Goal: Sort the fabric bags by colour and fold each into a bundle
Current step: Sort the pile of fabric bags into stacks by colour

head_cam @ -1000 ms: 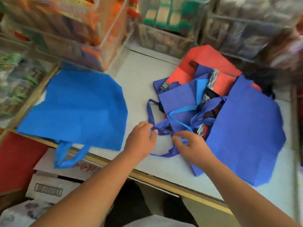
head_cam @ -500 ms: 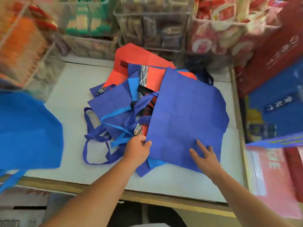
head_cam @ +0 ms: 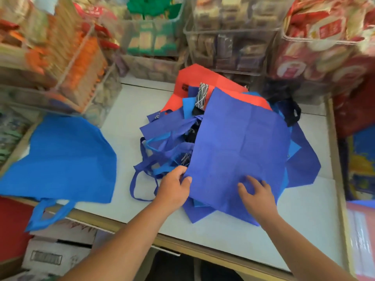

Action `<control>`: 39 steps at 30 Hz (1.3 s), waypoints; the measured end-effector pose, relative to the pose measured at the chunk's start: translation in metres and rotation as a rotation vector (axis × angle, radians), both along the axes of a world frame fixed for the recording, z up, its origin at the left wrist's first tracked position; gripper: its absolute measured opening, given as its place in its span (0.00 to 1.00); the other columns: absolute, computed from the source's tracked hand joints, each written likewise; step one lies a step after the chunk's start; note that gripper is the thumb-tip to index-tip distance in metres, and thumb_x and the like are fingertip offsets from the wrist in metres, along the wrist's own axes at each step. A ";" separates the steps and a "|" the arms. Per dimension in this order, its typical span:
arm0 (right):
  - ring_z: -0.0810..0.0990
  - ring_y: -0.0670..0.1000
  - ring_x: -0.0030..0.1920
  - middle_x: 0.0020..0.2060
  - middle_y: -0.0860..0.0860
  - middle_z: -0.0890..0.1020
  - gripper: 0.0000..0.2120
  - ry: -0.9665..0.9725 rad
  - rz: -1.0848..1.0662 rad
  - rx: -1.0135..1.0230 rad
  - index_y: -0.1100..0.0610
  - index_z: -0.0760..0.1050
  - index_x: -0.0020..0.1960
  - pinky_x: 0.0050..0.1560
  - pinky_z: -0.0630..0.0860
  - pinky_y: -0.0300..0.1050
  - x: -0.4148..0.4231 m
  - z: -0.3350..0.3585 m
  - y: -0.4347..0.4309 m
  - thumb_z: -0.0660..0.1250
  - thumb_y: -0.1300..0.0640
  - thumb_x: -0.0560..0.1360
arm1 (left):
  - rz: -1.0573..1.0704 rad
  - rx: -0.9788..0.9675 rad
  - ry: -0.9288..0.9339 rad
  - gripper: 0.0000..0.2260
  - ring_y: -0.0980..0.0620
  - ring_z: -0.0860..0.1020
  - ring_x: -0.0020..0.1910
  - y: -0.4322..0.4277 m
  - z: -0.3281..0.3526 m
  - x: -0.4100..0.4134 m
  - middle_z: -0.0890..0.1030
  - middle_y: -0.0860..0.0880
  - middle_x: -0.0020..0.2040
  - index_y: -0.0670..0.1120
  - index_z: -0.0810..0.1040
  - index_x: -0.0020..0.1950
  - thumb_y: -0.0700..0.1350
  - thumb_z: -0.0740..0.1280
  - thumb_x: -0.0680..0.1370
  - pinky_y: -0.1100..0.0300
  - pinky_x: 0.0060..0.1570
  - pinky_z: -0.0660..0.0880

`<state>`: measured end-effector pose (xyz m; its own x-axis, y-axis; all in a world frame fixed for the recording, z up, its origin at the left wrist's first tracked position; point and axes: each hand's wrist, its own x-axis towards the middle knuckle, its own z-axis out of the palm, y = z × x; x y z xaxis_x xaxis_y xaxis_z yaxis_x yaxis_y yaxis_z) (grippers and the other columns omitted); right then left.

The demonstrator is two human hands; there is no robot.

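Head camera, looking down: I see a white tabletop [head_cam: 304,220] with a tan front edge, walled at the back by clear bins [head_cam: 229,37] of packaged goods, blurred. A cardboard box [head_cam: 56,254] sits below the table's left end.

A bright blue bag [head_cam: 60,159] lies flat on the left of the table, well apart from the others. Its handles point toward me and hang over the front edge.

The heap of bags is at the centre. An indigo bag [head_cam: 243,149] lies spread on top, nearly square. Its slightly longer axis runs away from me, with the near end shifted left. I cannot tell which end carries its handles. A red bag [head_cam: 194,78] lies under the heap with its far end toward the bins. A black bag [head_cam: 284,98] is bunched at the far right.

The left hand [head_cam: 174,189] pinches the indigo bag's near-left corner, thumb on top. The right hand [head_cam: 257,195] rests on the bag's near part, fingers spread. Loose indigo handles [head_cam: 140,185] loop onto the table just left of the left hand.
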<state>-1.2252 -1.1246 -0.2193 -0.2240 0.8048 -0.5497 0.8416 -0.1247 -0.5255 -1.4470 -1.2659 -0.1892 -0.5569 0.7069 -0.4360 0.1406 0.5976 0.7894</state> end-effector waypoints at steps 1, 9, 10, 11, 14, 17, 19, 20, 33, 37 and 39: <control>0.65 0.60 0.76 0.77 0.56 0.64 0.29 0.012 -0.023 0.037 0.44 0.67 0.78 0.75 0.66 0.59 0.003 0.003 0.003 0.66 0.41 0.79 | 0.036 0.024 0.017 0.05 0.50 0.81 0.49 0.002 0.004 -0.001 0.83 0.54 0.48 0.54 0.79 0.55 0.45 0.65 0.82 0.48 0.53 0.81; 0.77 0.61 0.61 0.70 0.53 0.74 0.32 0.235 -0.349 -0.057 0.47 0.67 0.77 0.51 0.77 0.54 -0.012 0.022 0.011 0.74 0.46 0.76 | 0.278 0.072 -0.127 0.06 0.53 0.81 0.43 -0.014 0.035 -0.031 0.84 0.52 0.50 0.56 0.79 0.53 0.45 0.65 0.83 0.56 0.37 0.81; 0.78 0.59 0.58 0.67 0.52 0.77 0.29 0.297 -0.392 -0.042 0.49 0.69 0.75 0.50 0.75 0.53 -0.018 0.027 0.009 0.74 0.50 0.76 | 0.273 0.072 -0.127 0.07 0.52 0.81 0.42 -0.022 0.037 -0.036 0.84 0.52 0.49 0.57 0.79 0.52 0.45 0.65 0.83 0.54 0.38 0.81; 0.79 0.58 0.57 0.63 0.52 0.80 0.27 0.344 -0.393 -0.008 0.51 0.71 0.73 0.52 0.75 0.52 -0.025 0.031 0.008 0.75 0.54 0.76 | 0.259 0.071 -0.120 0.08 0.52 0.81 0.43 -0.031 0.038 -0.041 0.85 0.53 0.48 0.58 0.80 0.51 0.46 0.65 0.82 0.52 0.40 0.81; 0.81 0.60 0.56 0.55 0.52 0.82 0.22 0.374 -0.257 0.076 0.54 0.73 0.68 0.54 0.75 0.53 -0.049 0.044 -0.001 0.73 0.61 0.77 | 0.244 0.047 -0.032 0.07 0.49 0.83 0.48 -0.059 0.043 -0.057 0.84 0.53 0.48 0.55 0.81 0.52 0.45 0.65 0.81 0.53 0.45 0.80; 0.78 0.55 0.62 0.66 0.49 0.78 0.32 0.408 -0.135 0.100 0.48 0.66 0.77 0.62 0.73 0.52 -0.067 0.050 -0.017 0.66 0.68 0.77 | 0.228 -0.002 0.075 0.04 0.49 0.82 0.47 -0.076 0.037 -0.068 0.83 0.51 0.47 0.52 0.80 0.52 0.44 0.66 0.81 0.53 0.47 0.79; 0.75 0.54 0.68 0.71 0.47 0.75 0.37 0.389 -0.104 0.122 0.45 0.60 0.81 0.66 0.71 0.50 -0.066 0.057 -0.019 0.62 0.70 0.78 | 0.171 0.002 0.087 0.04 0.47 0.81 0.47 -0.076 0.030 -0.063 0.83 0.49 0.46 0.52 0.79 0.49 0.44 0.66 0.81 0.51 0.47 0.79; 0.75 0.54 0.66 0.69 0.47 0.75 0.38 0.378 -0.113 0.150 0.43 0.58 0.82 0.64 0.71 0.48 -0.060 0.063 -0.016 0.61 0.69 0.78 | 0.147 0.009 0.097 0.04 0.48 0.81 0.46 -0.072 0.028 -0.057 0.82 0.50 0.45 0.52 0.78 0.48 0.43 0.67 0.81 0.52 0.46 0.79; 0.60 0.67 0.78 0.79 0.66 0.58 0.34 -0.168 -0.004 0.392 0.46 0.63 0.81 0.76 0.62 0.63 0.133 0.048 0.067 0.71 0.52 0.78 | -0.344 -0.079 -0.008 0.12 0.41 0.76 0.33 0.087 0.003 0.126 0.74 0.51 0.29 0.46 0.76 0.47 0.54 0.68 0.77 0.45 0.35 0.74; 0.51 0.60 0.82 0.83 0.56 0.53 0.30 0.008 0.152 0.090 0.39 0.59 0.81 0.80 0.56 0.56 0.108 0.012 0.031 0.65 0.43 0.81 | -0.179 -0.082 0.226 0.11 0.42 0.81 0.50 0.071 -0.009 0.101 0.83 0.45 0.49 0.45 0.81 0.52 0.51 0.67 0.77 0.47 0.53 0.77; 0.50 0.60 0.83 0.84 0.53 0.51 0.30 -0.082 0.317 0.132 0.37 0.55 0.81 0.79 0.57 0.58 0.096 -0.001 0.027 0.62 0.39 0.82 | 0.014 -0.076 0.293 0.09 0.42 0.80 0.54 0.057 -0.015 0.067 0.81 0.44 0.56 0.44 0.81 0.57 0.44 0.70 0.78 0.48 0.58 0.76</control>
<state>-1.1290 -1.0979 -0.2199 -0.4334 0.7676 -0.4721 0.8677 0.2141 -0.4485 -1.3796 -1.2088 -0.2044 -0.6766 0.6695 -0.3066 0.3470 0.6571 0.6692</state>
